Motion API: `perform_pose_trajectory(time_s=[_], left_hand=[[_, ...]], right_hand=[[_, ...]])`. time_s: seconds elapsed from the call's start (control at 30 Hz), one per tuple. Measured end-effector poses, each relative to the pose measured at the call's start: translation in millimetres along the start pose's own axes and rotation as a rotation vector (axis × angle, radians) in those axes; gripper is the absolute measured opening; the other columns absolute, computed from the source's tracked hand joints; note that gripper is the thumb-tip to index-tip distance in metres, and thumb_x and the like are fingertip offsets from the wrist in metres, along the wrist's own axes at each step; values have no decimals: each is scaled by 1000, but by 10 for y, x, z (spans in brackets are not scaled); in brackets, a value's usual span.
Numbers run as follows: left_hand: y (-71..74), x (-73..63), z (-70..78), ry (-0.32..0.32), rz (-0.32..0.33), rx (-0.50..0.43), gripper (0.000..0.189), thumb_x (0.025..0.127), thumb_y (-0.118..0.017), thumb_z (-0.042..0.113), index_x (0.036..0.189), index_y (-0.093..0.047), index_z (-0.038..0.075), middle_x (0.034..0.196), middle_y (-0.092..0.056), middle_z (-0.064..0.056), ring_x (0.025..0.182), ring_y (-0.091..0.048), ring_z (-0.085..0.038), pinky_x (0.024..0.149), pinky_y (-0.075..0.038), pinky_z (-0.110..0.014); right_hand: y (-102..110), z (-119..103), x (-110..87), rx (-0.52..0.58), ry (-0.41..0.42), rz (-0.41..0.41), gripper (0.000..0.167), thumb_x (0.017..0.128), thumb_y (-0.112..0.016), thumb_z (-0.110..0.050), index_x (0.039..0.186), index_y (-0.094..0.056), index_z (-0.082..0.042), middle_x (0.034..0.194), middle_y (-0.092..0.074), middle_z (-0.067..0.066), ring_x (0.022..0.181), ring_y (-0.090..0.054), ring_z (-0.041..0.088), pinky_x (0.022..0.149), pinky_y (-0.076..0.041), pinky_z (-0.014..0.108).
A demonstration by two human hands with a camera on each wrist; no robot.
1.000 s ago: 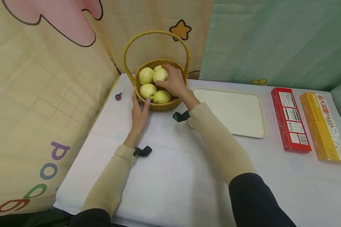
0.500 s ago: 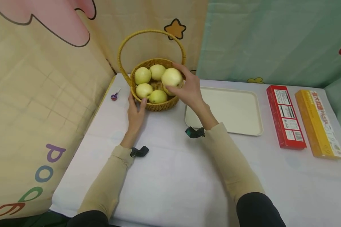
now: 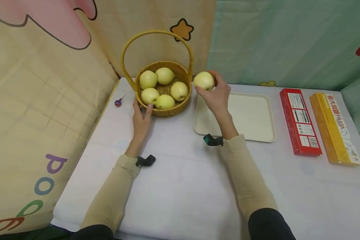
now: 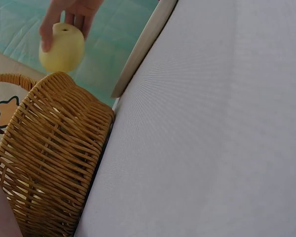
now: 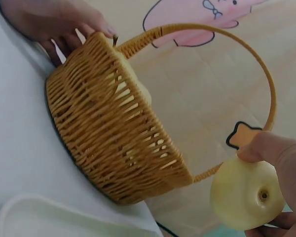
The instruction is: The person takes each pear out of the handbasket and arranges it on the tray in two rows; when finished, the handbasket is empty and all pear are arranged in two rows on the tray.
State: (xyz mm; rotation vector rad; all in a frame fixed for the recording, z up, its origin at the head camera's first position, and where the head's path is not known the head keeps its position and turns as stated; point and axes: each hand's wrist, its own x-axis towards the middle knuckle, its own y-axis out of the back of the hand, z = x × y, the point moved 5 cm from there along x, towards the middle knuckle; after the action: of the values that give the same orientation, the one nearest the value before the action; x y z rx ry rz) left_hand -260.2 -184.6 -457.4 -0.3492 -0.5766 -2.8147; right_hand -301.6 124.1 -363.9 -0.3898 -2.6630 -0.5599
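My right hand (image 3: 218, 96) holds a pale yellow pear (image 3: 204, 81) between thumb and fingers, raised to the right of the wicker basket (image 3: 167, 113). In the right wrist view the held pear (image 5: 241, 195) turns its dimpled end to the camera. Several similar pears, one of them a front pear (image 3: 165, 102), lie inside the basket. My left hand (image 3: 141, 121) grips the basket's front left side, thumb at the rim and fingers along the outer wall. In the left wrist view the basket (image 4: 59, 153) hides most of that hand.
A cream rectangular tray (image 3: 252, 116) lies right of the basket, partly behind my right hand and wrist. Farther right are a red box (image 3: 300, 121) and a yellow pasta box (image 3: 333, 128). A wrapped lollipop (image 3: 118, 102) lies left of the basket. Curtains (image 3: 273, 40) hang behind the table.
My right hand has lifted the pear out of the basket and carried it right, past the rim. The left hand keeps its place at the basket. The head view has shifted slightly.
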Motion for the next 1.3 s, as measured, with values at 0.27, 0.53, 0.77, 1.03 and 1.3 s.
perform_pose_trajectory(time_s=[0.27,0.53,0.77,1.03,1.3], left_hand=[[44,-12,-8,3,10,4,82,108,-52,52,171,-14,17,174,-27,-10,160,-26,-22,132,-24,-39],[58,-19,10,-3,4,-3,81,108,-53,51,171,-14,18,173,-29,-11,159,-28,-24,132,-25,-43],[60,-13,41,-18,13,-13,77,109,-54,42,171,-14,16,173,-29,-10,159,-28,-25,131,-25,-44],[31,-10,38,-20,8,-7,76,110,-53,41,170,-14,14,173,-29,-9,159,-29,-23,131,-27,-42],[10,-9,9,-17,0,6,77,110,-53,43,170,-14,15,173,-29,-9,159,-30,-24,131,-27,-42]], right_hand=[[-69,512,-34,-98,-138,52,58,83,-87,-27,132,-66,-5,128,-73,14,114,-66,32,99,-52,49],[-203,595,-81,-145,-159,-28,61,85,-86,-34,130,-61,-2,128,-68,17,118,-60,34,101,-48,49],[-194,513,-62,-192,-258,-142,74,95,-74,-51,145,-52,-1,146,-58,21,136,-49,40,113,-42,52],[-79,434,-40,-143,-282,-168,79,99,-67,-53,152,-46,2,156,-52,22,143,-48,42,119,-43,52],[-9,214,-5,-89,-201,-89,70,98,-72,-47,149,-53,-3,153,-56,16,142,-50,32,120,-40,44]])
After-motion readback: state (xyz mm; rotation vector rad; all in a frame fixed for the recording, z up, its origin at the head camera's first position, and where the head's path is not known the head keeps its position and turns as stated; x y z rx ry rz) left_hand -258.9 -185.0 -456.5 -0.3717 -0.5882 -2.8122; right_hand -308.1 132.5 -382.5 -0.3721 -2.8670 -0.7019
